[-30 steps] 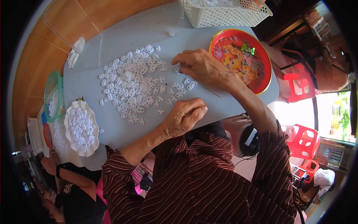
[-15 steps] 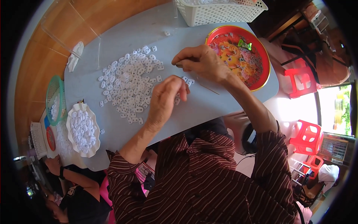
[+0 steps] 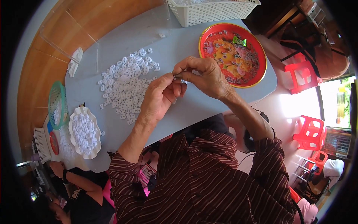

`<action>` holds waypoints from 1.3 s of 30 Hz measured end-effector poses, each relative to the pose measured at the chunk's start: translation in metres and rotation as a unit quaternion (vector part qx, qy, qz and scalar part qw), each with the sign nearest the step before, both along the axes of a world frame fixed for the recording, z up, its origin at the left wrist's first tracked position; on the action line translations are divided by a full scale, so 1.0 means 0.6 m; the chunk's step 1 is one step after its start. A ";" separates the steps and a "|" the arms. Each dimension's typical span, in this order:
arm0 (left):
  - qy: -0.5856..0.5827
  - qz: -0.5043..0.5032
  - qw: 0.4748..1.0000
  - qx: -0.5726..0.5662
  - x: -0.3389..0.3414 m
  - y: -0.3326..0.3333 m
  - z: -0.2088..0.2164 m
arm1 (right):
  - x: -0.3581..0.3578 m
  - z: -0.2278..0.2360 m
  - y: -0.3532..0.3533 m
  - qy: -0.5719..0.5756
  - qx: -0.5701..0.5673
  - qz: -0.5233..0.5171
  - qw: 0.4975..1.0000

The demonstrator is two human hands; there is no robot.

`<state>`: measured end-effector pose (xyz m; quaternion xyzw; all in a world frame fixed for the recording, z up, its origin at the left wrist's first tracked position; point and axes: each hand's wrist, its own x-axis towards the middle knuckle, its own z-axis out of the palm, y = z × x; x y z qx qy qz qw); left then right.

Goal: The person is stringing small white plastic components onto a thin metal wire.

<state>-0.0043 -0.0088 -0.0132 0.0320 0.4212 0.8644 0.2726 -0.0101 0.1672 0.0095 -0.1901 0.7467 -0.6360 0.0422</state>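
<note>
My left hand (image 3: 159, 96) and my right hand (image 3: 206, 77) meet at the fingertips above the grey table (image 3: 182, 123). Thumb and forefinger of each are pinched together. What sits between them is too small to make out. Just left of my left hand spreads a loose pile of small white plastic pieces (image 3: 125, 87), many with holes. A red round tray (image 3: 203, 47) with a gold rim and flower print lies beyond my right hand. Several tiny greyish pieces (image 3: 234, 79) are scattered in it, with a shiny green wrapper (image 3: 239, 41).
A scalloped white dish (image 3: 97, 143) full of white pieces stands at the left, near a green basket (image 3: 51, 108). A white perforated basket (image 3: 214, 15) is at the far edge. Another person's arm (image 3: 84, 183) reaches in at lower left. Red stools (image 3: 310, 132) stand at right.
My hands have come together, the left turning and rising until its fingertips meet those of the right. The whole view has shifted slightly.
</note>
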 end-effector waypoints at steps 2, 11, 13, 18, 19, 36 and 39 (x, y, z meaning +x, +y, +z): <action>0.004 -0.006 1.000 0.007 -0.002 -0.003 -0.005 | 0.002 -0.004 0.002 -0.021 -0.032 0.000 0.999; 0.075 0.048 0.995 -0.047 0.006 0.002 -0.002 | 0.017 -0.010 -0.005 -0.046 -0.070 -0.088 0.993; 0.091 0.061 0.991 -0.072 0.009 0.005 -0.001 | 0.020 -0.010 -0.001 -0.037 -0.030 -0.096 0.994; 0.243 0.075 0.930 -0.264 0.016 0.007 0.015 | 0.031 0.000 -0.007 -0.008 0.009 -0.114 0.993; 0.268 0.076 0.917 -0.287 0.016 0.006 0.014 | 0.032 0.000 -0.008 -0.013 0.013 -0.114 0.993; 0.240 0.037 0.921 -0.304 0.018 0.014 0.011 | -0.023 0.013 0.196 0.186 0.328 -0.209 0.902; 0.243 0.035 0.919 -0.310 0.022 0.019 0.012 | -0.020 0.016 0.218 0.153 0.386 -0.172 0.893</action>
